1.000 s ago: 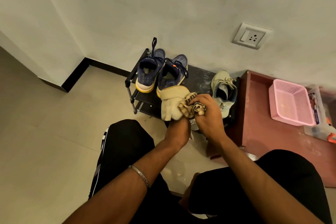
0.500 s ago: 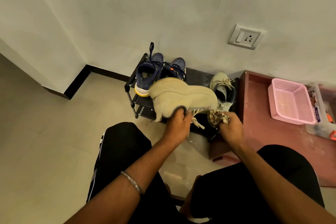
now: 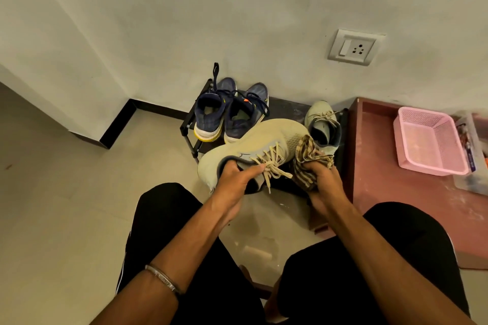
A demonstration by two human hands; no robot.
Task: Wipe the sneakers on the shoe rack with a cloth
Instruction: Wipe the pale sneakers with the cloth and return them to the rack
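- In front of my knees, my left hand (image 3: 239, 174) grips the beige sneaker (image 3: 253, 145) by its collar, fingers curled into the opening, so the shoe hangs clear of the rack and I can turn any side toward the cloth.
- Just right of that hand, the laces (image 3: 272, 166) dangle loose over my fingers; I hold the shoe on its side so the upper faces me.
- My right hand (image 3: 320, 174) is clenched round the bunched striped cloth (image 3: 307, 159), which touches the sneaker's toe end; bunching it gives me a firm pad to rub with.
- Beyond my right hand, the matching beige sneaker (image 3: 323, 124) sits on the shoe rack (image 3: 287, 108), waiting its turn, I judge.
- Beyond my left hand, the two navy sneakers (image 3: 229, 113) stand side by side on the rack, heels toward me.
- Well to the right of my right hand, a pink basket (image 3: 430, 145) rests on a reddish low table (image 3: 383, 179).
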